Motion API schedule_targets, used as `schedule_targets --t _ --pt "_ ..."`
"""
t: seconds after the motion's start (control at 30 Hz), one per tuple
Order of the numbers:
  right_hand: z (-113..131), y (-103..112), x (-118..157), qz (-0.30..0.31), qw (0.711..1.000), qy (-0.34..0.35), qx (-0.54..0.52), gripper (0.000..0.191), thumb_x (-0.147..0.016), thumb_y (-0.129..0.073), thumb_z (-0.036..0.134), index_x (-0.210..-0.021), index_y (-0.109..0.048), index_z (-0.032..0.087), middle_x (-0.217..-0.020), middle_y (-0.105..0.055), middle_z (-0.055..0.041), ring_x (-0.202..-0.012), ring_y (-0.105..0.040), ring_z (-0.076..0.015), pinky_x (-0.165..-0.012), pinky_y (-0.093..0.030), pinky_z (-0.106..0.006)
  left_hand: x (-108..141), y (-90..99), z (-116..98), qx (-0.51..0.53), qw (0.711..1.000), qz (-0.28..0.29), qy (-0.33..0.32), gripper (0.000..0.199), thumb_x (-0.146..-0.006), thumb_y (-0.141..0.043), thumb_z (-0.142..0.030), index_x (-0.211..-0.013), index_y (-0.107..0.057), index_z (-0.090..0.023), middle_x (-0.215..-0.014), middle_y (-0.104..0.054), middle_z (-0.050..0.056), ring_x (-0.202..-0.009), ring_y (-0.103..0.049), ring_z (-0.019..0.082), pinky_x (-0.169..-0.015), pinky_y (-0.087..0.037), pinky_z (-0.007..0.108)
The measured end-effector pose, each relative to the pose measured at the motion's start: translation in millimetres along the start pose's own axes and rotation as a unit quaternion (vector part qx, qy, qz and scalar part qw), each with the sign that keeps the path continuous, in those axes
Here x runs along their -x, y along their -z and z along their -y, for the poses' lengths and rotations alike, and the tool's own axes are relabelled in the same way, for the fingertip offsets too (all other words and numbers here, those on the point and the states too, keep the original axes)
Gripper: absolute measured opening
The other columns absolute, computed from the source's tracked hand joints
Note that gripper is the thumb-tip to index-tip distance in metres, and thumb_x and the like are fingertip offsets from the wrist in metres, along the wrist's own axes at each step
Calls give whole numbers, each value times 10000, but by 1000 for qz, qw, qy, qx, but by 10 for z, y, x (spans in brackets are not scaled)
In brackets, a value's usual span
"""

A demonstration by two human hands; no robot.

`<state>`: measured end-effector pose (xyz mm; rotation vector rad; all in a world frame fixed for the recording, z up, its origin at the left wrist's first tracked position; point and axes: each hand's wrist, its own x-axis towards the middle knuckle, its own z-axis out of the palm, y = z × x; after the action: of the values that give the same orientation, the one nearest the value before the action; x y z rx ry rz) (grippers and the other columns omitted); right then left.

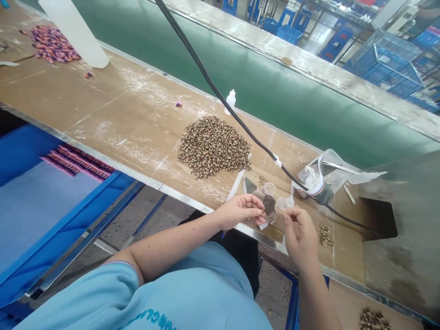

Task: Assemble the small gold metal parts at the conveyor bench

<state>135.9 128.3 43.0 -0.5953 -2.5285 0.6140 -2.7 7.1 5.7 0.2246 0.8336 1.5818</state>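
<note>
My left hand is at the front edge of the bench, thumb and fingers pinched on a small gold-and-dark piece. To its right my right hand is closed in a pinch; what lies between its fingertips is too small to make out. Just beyond both hands are a dark grey cloth-like patch and two small clear round dishes, one clear dish behind the other clear dish. A large pile of small gold-and-dark pieces lies behind my left hand.
A white dropper bottle stands behind the pile. A black cable hangs across the bench to a bag-lined container. A few gold pieces lie at right. Purple-orange pieces and a large white bottle are far left.
</note>
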Motion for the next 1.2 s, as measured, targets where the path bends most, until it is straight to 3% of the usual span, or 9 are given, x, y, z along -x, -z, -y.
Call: schedule_targets --t 0.23,0.77,1.2 --pt "120 -189 44 39 999 2 -35 181 -911 -408 312 -800 -515 218 -732 -574 -7 -694 -536 -156 -632 -405 -290 16 -13 -23 8 1000 5 5 421 -566 -822 -349 -783 -540 -122 -607 -667 16 -566 -642 113 -585 -495 223" --pt "99 -249 65 50 998 21 -13 182 -911 -412 295 -784 -520 221 -722 -587 -4 -687 -532 -154 -650 -379 -295 -1 -6 8 -13 1000 3 9 407 -596 -800 -355 -792 -532 -120 -591 -678 35 -548 -648 124 -590 -507 239" --pt "113 -271 101 11 996 75 36 145 -914 -417 236 -801 -505 219 -736 -600 0 -695 -540 -152 -679 -366 -295 4 -28 0 -25 1000 -7 16 397 -592 -796 -349 -774 -523 -125 -583 -682 43 -537 -645 124 -578 -502 238"
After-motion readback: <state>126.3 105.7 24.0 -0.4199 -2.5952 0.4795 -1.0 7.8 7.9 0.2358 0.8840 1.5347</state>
